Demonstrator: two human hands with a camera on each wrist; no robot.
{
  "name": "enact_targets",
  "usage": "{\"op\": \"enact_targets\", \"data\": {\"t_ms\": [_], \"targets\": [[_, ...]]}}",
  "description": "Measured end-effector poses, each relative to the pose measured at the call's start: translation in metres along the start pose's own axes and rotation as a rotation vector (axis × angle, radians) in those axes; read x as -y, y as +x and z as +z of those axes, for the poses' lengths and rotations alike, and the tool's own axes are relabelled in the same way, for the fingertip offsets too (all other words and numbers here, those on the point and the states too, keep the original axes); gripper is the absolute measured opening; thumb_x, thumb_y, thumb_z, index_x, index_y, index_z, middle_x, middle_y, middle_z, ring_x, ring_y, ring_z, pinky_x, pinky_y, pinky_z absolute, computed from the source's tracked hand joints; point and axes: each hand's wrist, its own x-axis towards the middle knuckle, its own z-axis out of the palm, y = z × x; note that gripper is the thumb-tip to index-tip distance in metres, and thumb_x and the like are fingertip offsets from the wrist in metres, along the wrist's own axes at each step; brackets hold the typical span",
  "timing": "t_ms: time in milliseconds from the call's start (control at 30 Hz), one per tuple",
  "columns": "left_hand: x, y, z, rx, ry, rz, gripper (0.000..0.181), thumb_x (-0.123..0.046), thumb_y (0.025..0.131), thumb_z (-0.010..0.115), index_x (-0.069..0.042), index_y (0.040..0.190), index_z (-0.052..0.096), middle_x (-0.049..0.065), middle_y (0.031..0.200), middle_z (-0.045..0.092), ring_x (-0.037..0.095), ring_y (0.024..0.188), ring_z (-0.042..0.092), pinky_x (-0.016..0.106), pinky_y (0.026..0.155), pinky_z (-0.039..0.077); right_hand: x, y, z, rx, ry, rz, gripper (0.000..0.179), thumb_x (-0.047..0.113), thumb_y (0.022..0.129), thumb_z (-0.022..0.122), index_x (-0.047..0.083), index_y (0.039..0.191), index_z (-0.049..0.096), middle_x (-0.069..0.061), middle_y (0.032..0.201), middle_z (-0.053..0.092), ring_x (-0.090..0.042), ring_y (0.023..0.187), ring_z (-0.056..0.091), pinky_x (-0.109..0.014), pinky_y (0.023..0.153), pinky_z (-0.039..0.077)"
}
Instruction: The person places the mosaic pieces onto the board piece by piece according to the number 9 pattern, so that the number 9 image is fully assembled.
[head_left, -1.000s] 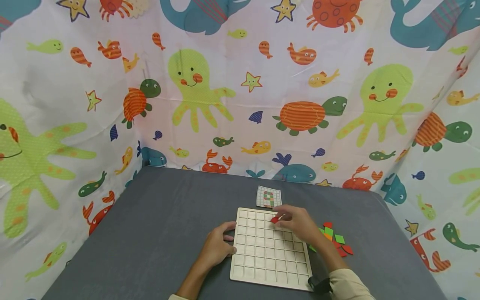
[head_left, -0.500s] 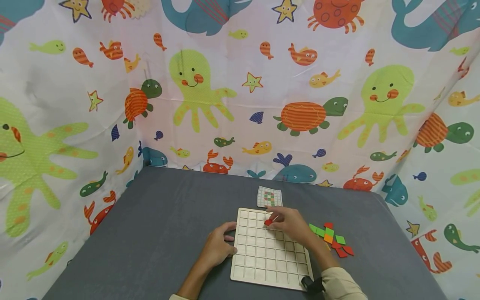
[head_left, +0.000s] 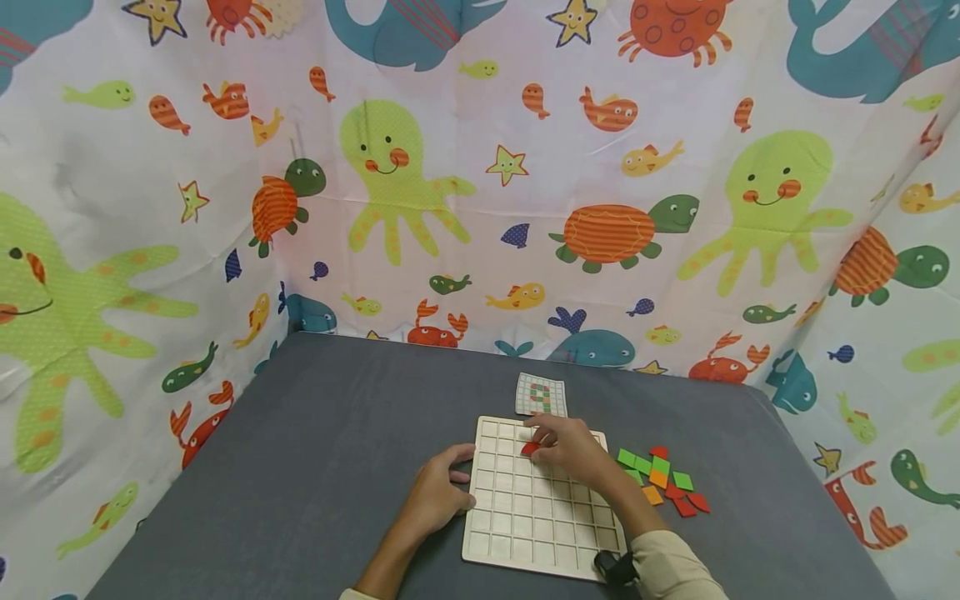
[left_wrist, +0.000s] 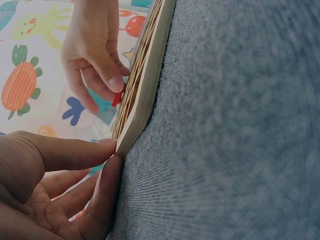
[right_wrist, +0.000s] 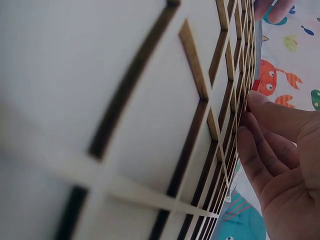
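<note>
A square pale wooden grid board (head_left: 517, 517) lies on the grey table. My left hand (head_left: 433, 490) holds its left edge; in the left wrist view the thumb and a finger of that hand (left_wrist: 60, 180) meet at the wooden rim. Over the upper middle of the grid, my right hand (head_left: 573, 450) pinches a small red tile (head_left: 529, 448) between thumb and fingers. The right wrist view has the red tile (right_wrist: 255, 85) at the thumb tip, close against the grid, mostly hidden by the hand.
Right of the board lies a loose group of red, green and orange tiles (head_left: 660, 475). A card (head_left: 542, 394) printed with a coloured grid pattern lies behind the board. A curtain with sea animals (head_left: 480, 192) surrounds the table's back and sides.
My right hand has moved left and slightly nearer over the board with the red tile. More of the loose tiles now show. My left hand stays at the board's edge.
</note>
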Motion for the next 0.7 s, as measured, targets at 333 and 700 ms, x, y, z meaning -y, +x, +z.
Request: {"op": "enact_targets", "data": {"t_ms": [333, 700], "targets": [[0.0004, 0.0008, 0.0006, 0.008, 0.003, 0.004, 0.077, 0.020, 0.070, 0.078, 0.000, 0.143, 0.062, 0.021, 0.144, 0.064, 0.034, 0.110, 0.069, 0.033, 0.064, 0.061, 0.0046, 0.0044, 0.0046, 0.004, -0.042, 0.016, 0.049, 0.003, 0.089, 0.084, 0.010, 0.136, 0.070, -0.004, 0.106, 0.076, -0.018, 0.095, 0.072, -0.040, 0.083, 0.062], [0.0011, 0.0011, 0.0003, 0.005, -0.001, 0.006, 0.077, 0.020, 0.069, 0.077, 0.000, 0.143, 0.062, 0.021, 0.143, 0.064, 0.035, 0.110, 0.069, 0.033, 0.064, 0.061, 0.0036, 0.0076, 0.0074, -0.013, -0.029, 0.014, 0.045, 0.002, 0.090, 0.082, 0.010, 0.133, 0.072, -0.004, 0.108, 0.076, -0.021, 0.099, 0.073, -0.042, 0.087, 0.063]]}}
